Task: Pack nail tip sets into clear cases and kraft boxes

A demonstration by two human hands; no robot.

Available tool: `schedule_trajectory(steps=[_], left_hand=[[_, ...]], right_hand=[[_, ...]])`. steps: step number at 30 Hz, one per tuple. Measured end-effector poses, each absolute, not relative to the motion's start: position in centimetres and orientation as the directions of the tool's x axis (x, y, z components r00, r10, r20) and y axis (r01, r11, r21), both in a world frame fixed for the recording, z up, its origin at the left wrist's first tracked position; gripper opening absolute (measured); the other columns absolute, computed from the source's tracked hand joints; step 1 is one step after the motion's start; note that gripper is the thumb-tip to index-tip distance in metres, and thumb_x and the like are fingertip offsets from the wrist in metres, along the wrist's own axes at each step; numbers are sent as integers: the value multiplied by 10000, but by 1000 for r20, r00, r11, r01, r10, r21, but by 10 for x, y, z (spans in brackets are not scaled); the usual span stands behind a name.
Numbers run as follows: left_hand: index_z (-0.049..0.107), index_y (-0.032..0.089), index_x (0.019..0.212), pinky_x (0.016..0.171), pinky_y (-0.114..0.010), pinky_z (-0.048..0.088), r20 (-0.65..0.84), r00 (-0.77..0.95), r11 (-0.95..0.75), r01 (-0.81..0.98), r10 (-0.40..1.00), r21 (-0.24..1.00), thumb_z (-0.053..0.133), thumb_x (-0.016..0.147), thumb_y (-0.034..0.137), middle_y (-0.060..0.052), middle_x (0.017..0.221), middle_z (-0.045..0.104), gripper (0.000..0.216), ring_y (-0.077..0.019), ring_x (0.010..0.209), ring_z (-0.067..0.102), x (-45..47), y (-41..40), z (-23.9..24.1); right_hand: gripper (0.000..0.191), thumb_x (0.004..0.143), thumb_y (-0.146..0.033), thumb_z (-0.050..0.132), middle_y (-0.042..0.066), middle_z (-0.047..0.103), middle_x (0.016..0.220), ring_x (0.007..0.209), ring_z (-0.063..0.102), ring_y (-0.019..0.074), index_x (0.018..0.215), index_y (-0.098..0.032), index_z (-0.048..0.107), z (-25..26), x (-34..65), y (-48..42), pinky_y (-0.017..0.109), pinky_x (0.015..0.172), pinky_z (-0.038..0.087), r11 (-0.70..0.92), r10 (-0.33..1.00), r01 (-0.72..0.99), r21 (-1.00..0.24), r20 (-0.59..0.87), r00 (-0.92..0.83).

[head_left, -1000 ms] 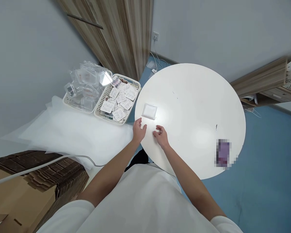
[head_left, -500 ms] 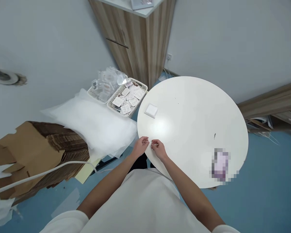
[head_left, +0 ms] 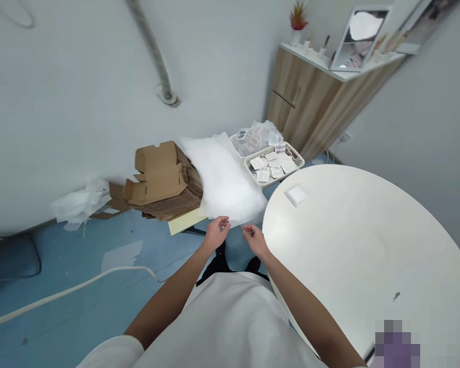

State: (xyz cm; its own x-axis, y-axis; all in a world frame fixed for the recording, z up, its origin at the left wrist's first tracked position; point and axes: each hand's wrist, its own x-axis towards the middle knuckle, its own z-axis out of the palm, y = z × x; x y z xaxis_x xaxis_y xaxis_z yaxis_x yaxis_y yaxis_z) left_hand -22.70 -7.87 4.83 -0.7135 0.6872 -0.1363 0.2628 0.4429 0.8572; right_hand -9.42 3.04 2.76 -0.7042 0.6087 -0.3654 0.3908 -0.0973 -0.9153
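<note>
White square cards (head_left: pixel 270 168) fill a cream lattice basket (head_left: pixel 298 158); left hand (head_left: pixel 216 233), right hand (head_left: pixel 255 240) near filmy white sheets (head_left: pixel 230 184), fingers curled, grip unclear!

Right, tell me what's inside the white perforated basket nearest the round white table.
The white perforated plastic basket holds a loose heap of overlapping, squarish white printed cards. What lies beneath the top ones, and the basket's floor, is covered.

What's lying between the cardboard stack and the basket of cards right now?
A pile of white sheets lies between the cardboard stack and the basket of cards; the head view shows it.
</note>
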Motion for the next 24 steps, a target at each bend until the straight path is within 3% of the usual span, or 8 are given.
schedule_trajectory(steps=[7, 11, 14, 17, 21, 24], left_hand=[[496, 194, 1095, 777, -342, 459, 123, -831, 522, 449, 543, 725, 479, 774, 327, -69, 921, 604, 348, -196, 874, 568, -310, -131, 79], [520, 197, 1067, 846, -398, 401, 217, -796, 582, 571, 565, 578, 501, 759, 332, -92, 981, 592, 337, -253, 967, 523, -367, -155, 91], [553, 196, 1015, 852, -432, 375, 164, -767, 627, 611, 620, 483, 515, 741, 403, -111, 1010, 587, 346, -295, 987, 506, -405, -170, 91], [580, 194, 967, 817, -414, 392, 64, -728, 632, 631, 682, 450, 526, 722, 439, -112, 983, 603, 351, -297, 946, 529, -433, -180, 86], [595, 197, 947, 754, -372, 425, 10, -675, 571, 633, 738, 523, 531, 719, 423, -112, 965, 617, 328, -281, 893, 566, -454, -186, 80], [607, 200, 926, 728, -356, 439, 7, -639, 510, 620, 769, 596, 558, 696, 408, -107, 940, 626, 314, -272, 868, 580, -463, -188, 77]], right_hand=[[268, 774, -326, 424, 49, 581, 896, 641, 547, 137, 987, -206, 535, 44, -151, 5, 302, 608, 463, 207, 451, 396, -894, -272, -850], [358, 776, -265, 425, 92, 451, 1128, 749, 560, 144, 1131, -220, 449, 55, -199, -12, 315, 648, 467, 455, 447, 357, -816, -137, -884], [453, 775, -246, 438, 104, 341, 1240, 814, 560, 157, 1220, -250, 352, 76, -245, -16, 324, 666, 469, 607, 463, 324, -725, -8, -886], [492, 781, -257, 449, 102, 356, 1224, 846, 554, 179, 1252, -261, 308, 102, -293, -19, 315, 647, 461, 733, 438, 317, -601, 61, -897], [495, 774, -249, 475, 113, 408, 1154, 867, 545, 221, 1246, -241, 327, 118, -341, -25, 319, 635, 436, 802, 463, 398, -445, 44, -885], [461, 764, -237, 499, 111, 445, 1086, 839, 553, 231, 1210, -233, 378, 115, -357, -31, 319, 624, 416, 797, 484, 454, -399, -29, -875]])
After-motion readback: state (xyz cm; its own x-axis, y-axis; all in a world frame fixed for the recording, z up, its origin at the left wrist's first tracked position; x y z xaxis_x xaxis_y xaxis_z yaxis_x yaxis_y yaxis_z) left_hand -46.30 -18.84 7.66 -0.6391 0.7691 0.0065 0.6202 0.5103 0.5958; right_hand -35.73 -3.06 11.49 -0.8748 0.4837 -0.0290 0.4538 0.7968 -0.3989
